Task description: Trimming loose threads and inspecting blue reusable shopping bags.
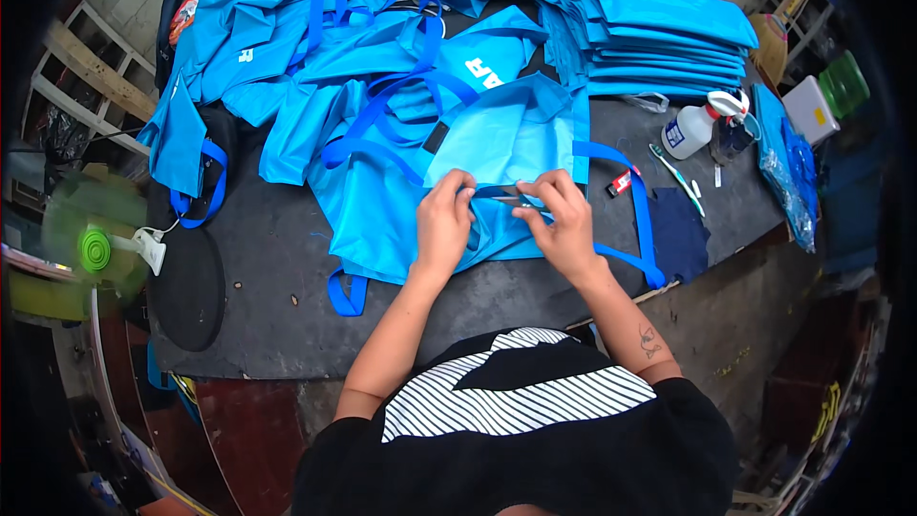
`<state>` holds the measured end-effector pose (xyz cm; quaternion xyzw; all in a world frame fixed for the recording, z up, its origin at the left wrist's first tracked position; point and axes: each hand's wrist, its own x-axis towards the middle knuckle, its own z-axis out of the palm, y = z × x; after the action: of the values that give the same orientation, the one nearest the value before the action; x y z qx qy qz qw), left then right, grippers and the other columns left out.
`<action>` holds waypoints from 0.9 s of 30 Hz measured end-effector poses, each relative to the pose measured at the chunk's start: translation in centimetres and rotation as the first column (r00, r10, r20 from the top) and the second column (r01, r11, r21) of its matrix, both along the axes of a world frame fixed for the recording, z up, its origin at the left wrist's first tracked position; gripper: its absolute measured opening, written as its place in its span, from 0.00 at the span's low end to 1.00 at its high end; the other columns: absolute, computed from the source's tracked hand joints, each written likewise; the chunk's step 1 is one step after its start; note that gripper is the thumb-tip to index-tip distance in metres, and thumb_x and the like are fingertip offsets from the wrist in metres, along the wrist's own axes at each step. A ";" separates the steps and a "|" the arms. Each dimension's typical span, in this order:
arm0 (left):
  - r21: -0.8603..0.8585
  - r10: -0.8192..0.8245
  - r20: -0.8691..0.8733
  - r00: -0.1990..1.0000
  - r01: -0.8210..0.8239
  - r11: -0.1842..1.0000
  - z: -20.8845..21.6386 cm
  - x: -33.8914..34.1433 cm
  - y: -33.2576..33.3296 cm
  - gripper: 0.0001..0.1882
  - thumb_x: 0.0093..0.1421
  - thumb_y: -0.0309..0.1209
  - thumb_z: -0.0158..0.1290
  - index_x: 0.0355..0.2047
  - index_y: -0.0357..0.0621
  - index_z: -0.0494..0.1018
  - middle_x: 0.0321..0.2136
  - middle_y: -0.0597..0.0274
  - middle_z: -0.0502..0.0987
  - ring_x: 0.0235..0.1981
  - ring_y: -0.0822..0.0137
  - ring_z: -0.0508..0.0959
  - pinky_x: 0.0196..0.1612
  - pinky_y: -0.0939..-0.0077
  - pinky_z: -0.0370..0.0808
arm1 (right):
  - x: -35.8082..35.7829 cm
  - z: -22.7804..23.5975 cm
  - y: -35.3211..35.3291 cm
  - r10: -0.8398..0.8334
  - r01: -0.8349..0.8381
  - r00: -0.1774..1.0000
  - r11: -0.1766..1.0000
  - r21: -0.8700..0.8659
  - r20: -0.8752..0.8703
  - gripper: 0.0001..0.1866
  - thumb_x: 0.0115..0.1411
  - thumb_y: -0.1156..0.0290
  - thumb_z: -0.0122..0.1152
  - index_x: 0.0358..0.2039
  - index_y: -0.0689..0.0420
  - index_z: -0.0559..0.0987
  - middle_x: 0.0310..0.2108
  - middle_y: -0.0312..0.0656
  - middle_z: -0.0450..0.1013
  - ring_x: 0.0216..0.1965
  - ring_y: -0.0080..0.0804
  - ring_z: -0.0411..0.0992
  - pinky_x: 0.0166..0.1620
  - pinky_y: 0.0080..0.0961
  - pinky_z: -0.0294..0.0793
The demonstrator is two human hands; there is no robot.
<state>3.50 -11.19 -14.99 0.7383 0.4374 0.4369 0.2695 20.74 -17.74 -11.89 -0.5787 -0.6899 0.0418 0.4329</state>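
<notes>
A bright blue fabric tote bag [392,220] lies spread before me, its pale inner side [497,148] folded up and a dark patch [437,138] on it. My left hand [445,225] is closed, pinching the bag's edge between thumb and fingers. Just right of it, my right hand [562,222] is closed around a slim metal-bladed tool [499,197], which looks like small snips and points toward the left hand. Fingers cover most of the tool. Blue webbing handles [646,220] loop out on both sides of the bag.
Stacked blue bags [659,33] stand at the back right; loose ones [248,48] pile up at the back left. On the right are a spray bottle [690,129], a toothbrush [674,177], a small red box [623,182] and a dark cloth [678,234]. A green fan [95,248] runs at the left.
</notes>
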 end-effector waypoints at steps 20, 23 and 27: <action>-0.410 -0.031 0.406 0.914 0.212 0.887 1.9 1.0 0.9 0.19 0.60 0.15 0.43 0.51 0.40 0.62 0.28 0.55 0.74 0.26 0.70 0.80 0.28 0.78 0.77 | -2.0 -1.7 2.8 -0.080 0.065 0.984 0.993 -0.097 -0.157 0.09 0.48 0.71 0.68 0.31 0.56 0.81 0.27 0.38 0.71 0.22 0.36 0.71 0.26 0.31 0.68; -0.405 -0.033 0.391 0.920 0.205 0.891 1.9 1.0 0.8 0.18 0.60 0.15 0.43 0.51 0.40 0.62 0.28 0.55 0.74 0.26 0.69 0.80 0.28 0.78 0.77 | -1.6 -1.8 2.8 -0.081 0.065 0.981 0.993 -0.096 -0.174 0.09 0.47 0.69 0.69 0.30 0.56 0.80 0.28 0.38 0.72 0.22 0.34 0.71 0.25 0.30 0.68; -0.381 -0.044 0.382 0.923 0.201 0.903 1.8 1.0 0.8 0.18 0.60 0.15 0.43 0.50 0.40 0.62 0.28 0.55 0.74 0.26 0.68 0.80 0.28 0.78 0.77 | -1.5 -1.2 2.7 -0.083 0.056 0.977 0.989 -0.139 -0.195 0.10 0.47 0.69 0.70 0.30 0.56 0.80 0.28 0.38 0.72 0.22 0.33 0.71 0.25 0.29 0.68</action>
<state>4.49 -10.38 -13.21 0.5972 0.4140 0.4455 0.5229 19.24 -15.00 -13.14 -0.6228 -0.6179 0.1306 0.4617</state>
